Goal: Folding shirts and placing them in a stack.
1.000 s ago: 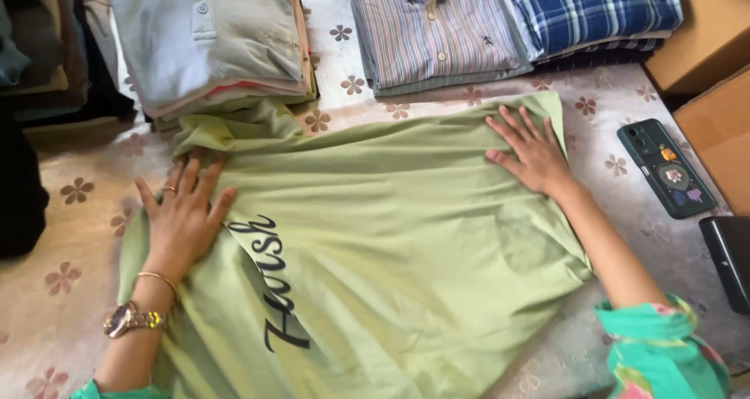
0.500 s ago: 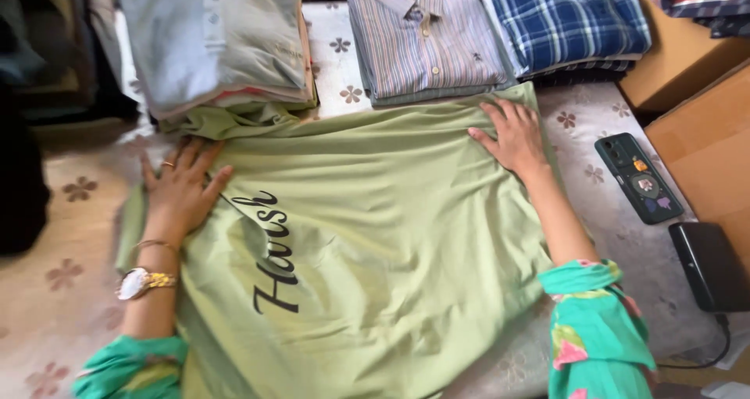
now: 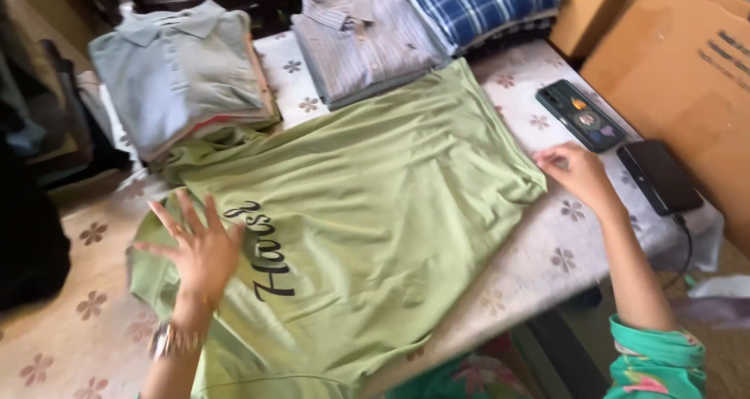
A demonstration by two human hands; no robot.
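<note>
A light green T-shirt (image 3: 375, 188) with dark script lettering lies spread across the flower-patterned tablecloth (image 3: 539, 258). My left hand (image 3: 199, 246) rests flat on the shirt's left side beside the lettering, fingers spread wide, holding nothing. My right hand (image 3: 578, 172) is at the shirt's right corner, fingers curled near the hem; whether it pinches the cloth is unclear. A gold watch sits on my left wrist, and a green floral sleeve covers my right arm.
Folded stacks stand at the back: a grey polo pile (image 3: 183, 78), a striped shirt (image 3: 363, 43), a blue plaid shirt (image 3: 480, 4). A phone (image 3: 580, 114) and a black box (image 3: 660, 176) lie right. Cardboard boxes (image 3: 680, 71) flank the right edge.
My right hand has slid from the shirt's top right down to its lower right corner. The left hand moved slightly lower on the shirt. The view has pulled back and tilted.
</note>
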